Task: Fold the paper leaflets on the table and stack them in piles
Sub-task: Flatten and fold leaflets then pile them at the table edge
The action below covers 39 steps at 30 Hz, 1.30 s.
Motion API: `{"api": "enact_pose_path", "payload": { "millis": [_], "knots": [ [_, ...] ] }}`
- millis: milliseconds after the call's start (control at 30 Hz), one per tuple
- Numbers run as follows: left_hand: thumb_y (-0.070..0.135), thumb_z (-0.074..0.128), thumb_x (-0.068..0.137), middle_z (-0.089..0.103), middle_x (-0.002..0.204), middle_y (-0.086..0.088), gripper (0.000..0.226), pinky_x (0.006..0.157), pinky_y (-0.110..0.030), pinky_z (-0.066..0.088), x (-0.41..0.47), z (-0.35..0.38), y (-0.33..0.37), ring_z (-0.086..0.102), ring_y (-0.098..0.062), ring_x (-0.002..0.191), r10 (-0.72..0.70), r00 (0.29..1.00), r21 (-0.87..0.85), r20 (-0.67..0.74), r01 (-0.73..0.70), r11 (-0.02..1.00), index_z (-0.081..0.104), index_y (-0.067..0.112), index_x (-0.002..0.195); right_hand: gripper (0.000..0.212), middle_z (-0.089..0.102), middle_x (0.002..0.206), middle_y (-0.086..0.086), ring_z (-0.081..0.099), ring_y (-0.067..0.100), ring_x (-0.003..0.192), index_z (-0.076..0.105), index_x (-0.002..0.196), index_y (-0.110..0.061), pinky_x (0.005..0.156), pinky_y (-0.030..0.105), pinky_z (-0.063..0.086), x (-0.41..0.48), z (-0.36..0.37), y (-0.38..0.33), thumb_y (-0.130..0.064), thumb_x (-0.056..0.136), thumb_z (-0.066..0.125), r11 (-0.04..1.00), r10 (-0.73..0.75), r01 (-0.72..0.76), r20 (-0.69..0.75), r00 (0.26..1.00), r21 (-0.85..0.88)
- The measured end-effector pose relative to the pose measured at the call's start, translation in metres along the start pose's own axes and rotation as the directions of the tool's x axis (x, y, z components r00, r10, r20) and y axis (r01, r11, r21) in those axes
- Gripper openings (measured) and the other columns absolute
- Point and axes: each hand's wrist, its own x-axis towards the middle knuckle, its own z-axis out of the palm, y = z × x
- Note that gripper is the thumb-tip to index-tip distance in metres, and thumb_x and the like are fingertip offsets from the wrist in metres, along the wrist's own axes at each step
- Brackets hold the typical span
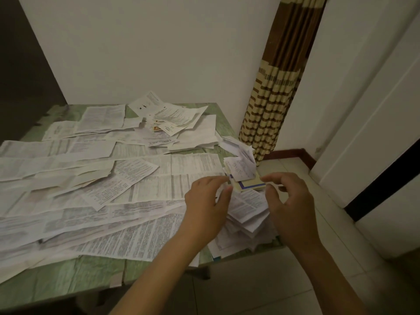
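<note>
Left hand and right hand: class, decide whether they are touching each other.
Apart. The head view shows folded leaflets visible in the gap between the left hand and right hand.

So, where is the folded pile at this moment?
Head view: the folded pile sits at the right edge of the table, between the left hand and right hand.
</note>
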Motion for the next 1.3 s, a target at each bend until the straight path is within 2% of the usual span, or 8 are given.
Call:
{"api": "enact_pose_path", "payload": {
  "millis": [133, 233, 367, 600, 800, 1000, 1100, 1300],
  "knots": [
    [0.026, 0.046, 0.097, 0.051, 0.122, 0.011, 0.030, 0.097, -0.014, 0.028, -0.012, -0.026, -0.024, 0.037, 0.000, 0.116, 0.009, 0.995, -0.042, -0.099, -0.013, 0.999, 0.056, 0.022, 0.124, 0.013, 0.054, 0.090, -0.008, 0.054, 0.011, 0.088, 0.059, 0.089, -0.020, 0.078, 0.020, 0.045, -0.004, 0.016, -0.035, -0.008, 0.086, 0.056, 0.984, -0.179, 0.179, -0.004, 0.984, 0.025],
    [0.023, 0.049, 0.095, 0.050, 0.116, 0.018, 0.023, 0.084, 0.001, 0.029, -0.024, -0.055, -0.052, 0.040, 0.003, 0.110, -0.060, 0.979, -0.042, -0.194, 0.053, 0.998, 0.057, 0.028, 0.117, 0.014, 0.053, 0.091, -0.014, 0.048, -0.004, 0.089, 0.056, 0.090, -0.027, 0.082, 0.007, 0.036, -0.014, 0.046, -0.063, -0.015, 0.084, 0.052, 0.966, -0.254, 0.245, 0.136, 0.958, 0.080],
    [0.017, 0.051, 0.094, 0.061, 0.108, 0.016, 0.019, 0.089, -0.025, 0.048, -0.037, -0.098, -0.086, 0.058, -0.004, 0.100, -0.210, 0.934, -0.183, -0.290, 0.161, 0.970, 0.062, 0.028, 0.105, 0.025, 0.054, 0.118, -0.009, 0.042, 0.001, 0.112, 0.062, 0.113, -0.018, 0.094, 0.002, 0.022, -0.024, 0.102, -0.086, -0.014, 0.091, 0.053, 0.963, -0.266, 0.255, 0.393, 0.880, 0.083],
    [0.007, 0.050, 0.093, 0.060, 0.099, 0.015, 0.022, 0.073, -0.005, 0.039, -0.023, -0.150, -0.110, 0.052, 0.008, 0.093, -0.260, 0.865, -0.229, -0.430, 0.175, 0.958, 0.061, 0.025, 0.099, 0.055, 0.007, 0.158, -0.002, 0.000, 0.015, 0.146, 0.047, 0.134, -0.006, 0.115, 0.025, -0.004, -0.015, 0.174, -0.093, -0.030, 0.091, 0.022, 0.841, -0.362, 0.533, 0.642, 0.676, -0.088],
    [0.007, 0.051, 0.092, 0.062, 0.101, 0.017, 0.023, 0.083, -0.026, 0.050, -0.035, -0.157, -0.125, 0.058, -0.002, 0.096, -0.296, 0.841, -0.297, -0.453, 0.170, 0.940, 0.063, 0.026, 0.097, 0.042, 0.071, 0.102, -0.009, 0.067, 0.016, 0.102, 0.077, 0.080, -0.017, 0.088, 0.032, 0.051, -0.014, 0.191, -0.102, -0.028, 0.045, 0.057, 0.699, -0.419, 0.685, 0.658, 0.626, -0.206],
    [0.012, 0.052, 0.093, 0.064, 0.089, 0.011, 0.021, 0.068, -0.015, 0.042, -0.043, -0.185, -0.128, 0.058, -0.003, 0.083, -0.411, 0.736, -0.447, -0.538, 0.165, 0.879, 0.063, 0.029, 0.086, 0.037, 0.066, 0.100, -0.018, 0.051, -0.001, 0.109, 0.073, 0.094, -0.020, 0.092, 0.020, 0.044, -0.017, 0.165, -0.125, -0.025, 0.072, 0.044, 0.832, -0.546, 0.542, 0.339, 0.766, 0.118],
    [0.018, 0.049, 0.094, 0.065, 0.087, 0.000, 0.017, 0.064, -0.023, 0.045, -0.044, -0.193, -0.122, 0.059, -0.013, 0.076, -0.506, 0.707, -0.633, -0.494, 0.106, 0.767, 0.065, 0.021, 0.087, 0.023, 0.067, 0.092, -0.026, 0.055, -0.016, 0.098, 0.071, 0.087, -0.028, 0.082, -0.001, 0.038, -0.014, 0.141, -0.151, -0.019, 0.070, 0.059, 0.899, -0.393, 0.308, 0.260, 0.882, 0.313],
    [0.045, 0.055, 0.081, 0.055, 0.120, 0.000, 0.040, 0.087, -0.035, 0.050, -0.052, -0.196, -0.121, 0.062, -0.022, 0.099, -0.580, 0.767, -0.832, -0.274, 0.112, 0.543, 0.052, 0.022, 0.113, 0.032, 0.071, 0.087, -0.022, 0.062, -0.010, 0.085, 0.072, 0.080, -0.024, 0.067, 0.001, 0.043, -0.004, 0.123, -0.180, 0.007, 0.079, 0.065, 0.847, -0.153, -0.056, 0.344, 0.927, 0.529]
  ]
}}
